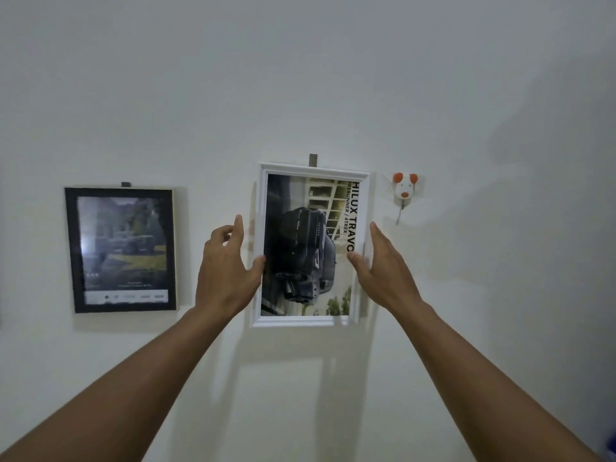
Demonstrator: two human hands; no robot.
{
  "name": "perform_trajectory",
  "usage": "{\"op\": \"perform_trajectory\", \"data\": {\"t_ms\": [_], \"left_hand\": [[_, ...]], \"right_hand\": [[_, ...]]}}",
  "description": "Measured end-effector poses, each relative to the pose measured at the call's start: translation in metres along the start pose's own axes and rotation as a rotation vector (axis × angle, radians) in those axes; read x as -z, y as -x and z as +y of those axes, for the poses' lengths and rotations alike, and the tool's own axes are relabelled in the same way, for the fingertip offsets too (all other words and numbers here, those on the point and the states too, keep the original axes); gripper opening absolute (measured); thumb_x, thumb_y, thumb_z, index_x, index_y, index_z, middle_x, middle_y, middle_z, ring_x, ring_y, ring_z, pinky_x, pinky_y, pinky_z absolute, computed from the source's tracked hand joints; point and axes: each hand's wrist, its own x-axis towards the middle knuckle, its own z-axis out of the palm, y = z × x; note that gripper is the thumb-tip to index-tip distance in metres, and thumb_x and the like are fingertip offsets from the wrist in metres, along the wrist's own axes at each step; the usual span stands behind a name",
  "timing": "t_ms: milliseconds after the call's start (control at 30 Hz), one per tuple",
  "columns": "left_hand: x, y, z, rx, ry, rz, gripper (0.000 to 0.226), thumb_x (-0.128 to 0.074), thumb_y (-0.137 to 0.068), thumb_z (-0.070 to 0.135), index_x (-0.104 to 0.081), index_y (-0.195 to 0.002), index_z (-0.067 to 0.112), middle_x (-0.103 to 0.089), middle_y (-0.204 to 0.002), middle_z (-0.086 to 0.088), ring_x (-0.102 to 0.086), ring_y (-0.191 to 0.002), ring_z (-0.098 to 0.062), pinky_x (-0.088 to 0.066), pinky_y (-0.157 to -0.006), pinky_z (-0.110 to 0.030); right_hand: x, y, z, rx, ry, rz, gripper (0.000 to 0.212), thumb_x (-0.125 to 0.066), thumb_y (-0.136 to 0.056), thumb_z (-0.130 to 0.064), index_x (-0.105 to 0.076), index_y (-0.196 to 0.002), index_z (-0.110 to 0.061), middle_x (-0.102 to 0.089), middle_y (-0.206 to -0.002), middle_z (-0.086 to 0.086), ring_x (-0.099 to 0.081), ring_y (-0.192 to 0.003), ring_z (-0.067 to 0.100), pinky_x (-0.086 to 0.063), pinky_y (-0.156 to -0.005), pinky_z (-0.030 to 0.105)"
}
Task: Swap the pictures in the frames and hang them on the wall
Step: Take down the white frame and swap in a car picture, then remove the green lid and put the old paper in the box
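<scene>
Both bare forearms reach up; left hand (224,274) and right hand (383,271), fingers spread, thumbs touching the glossy white moulded frame (315,169) against the wall (300,78). Rectangular black frame (69,248) hangs left.

Both open hands, left hand (226,271) and right hand (383,271), flank the white frame (311,325) on the wall (300,78), with the black frame (70,251) hanging further left
</scene>
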Motion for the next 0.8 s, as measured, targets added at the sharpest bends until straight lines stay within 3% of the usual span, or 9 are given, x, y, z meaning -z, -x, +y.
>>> {"op": "perform_trajectory", "data": {"t_ms": [167,400,567,800], "left_hand": [[0.027,0.033,-0.003,0.026,0.039,-0.054,0.075,-0.062,-0.090,0.037,-0.026,-0.151,0.014,-0.041,-0.146,-0.010,-0.040,-0.133,-0.026,-0.036,-0.108,-0.036],[0.069,0.111,-0.025,0.071,0.106,-0.209,0.051,-0.062,-0.090,0.038,-0.058,-0.132,0.010,-0.058,-0.135,-0.006,-0.051,-0.126,-0.020,-0.036,-0.109,-0.032],[0.082,0.188,-0.045,0.143,0.130,-0.422,0.041,-0.063,-0.089,0.037,-0.067,-0.120,0.012,-0.066,-0.123,-0.004,-0.057,-0.120,-0.016,-0.036,-0.105,-0.026],[0.060,0.287,-0.081,0.224,0.084,-0.756,0.047,-0.063,-0.088,0.041,-0.066,-0.120,0.008,-0.067,-0.120,-0.007,-0.060,-0.115,-0.020,-0.045,-0.101,-0.035]], "right_hand": [[0.015,0.038,-0.020,-0.069,0.087,-0.036,0.077,-0.048,-0.099,-0.050,-0.013,-0.158,-0.015,-0.018,-0.164,0.002,-0.019,-0.150,0.020,-0.022,-0.119,0.037],[0.010,0.124,-0.053,-0.159,0.145,-0.184,0.063,-0.053,-0.099,-0.041,-0.033,-0.151,-0.013,-0.044,-0.151,0.007,-0.043,-0.136,0.028,-0.037,-0.109,0.038],[-0.022,0.204,-0.051,-0.297,0.181,-0.359,0.062,-0.056,-0.096,-0.044,-0.039,-0.148,-0.015,-0.054,-0.141,0.007,-0.051,-0.129,0.025,-0.043,-0.101,0.036],[-0.070,0.305,-0.012,-0.455,0.233,-0.593,0.061,-0.056,-0.096,-0.043,-0.043,-0.145,-0.008,-0.052,-0.142,0.011,-0.049,-0.130,0.028,-0.042,-0.104,0.038]]}}
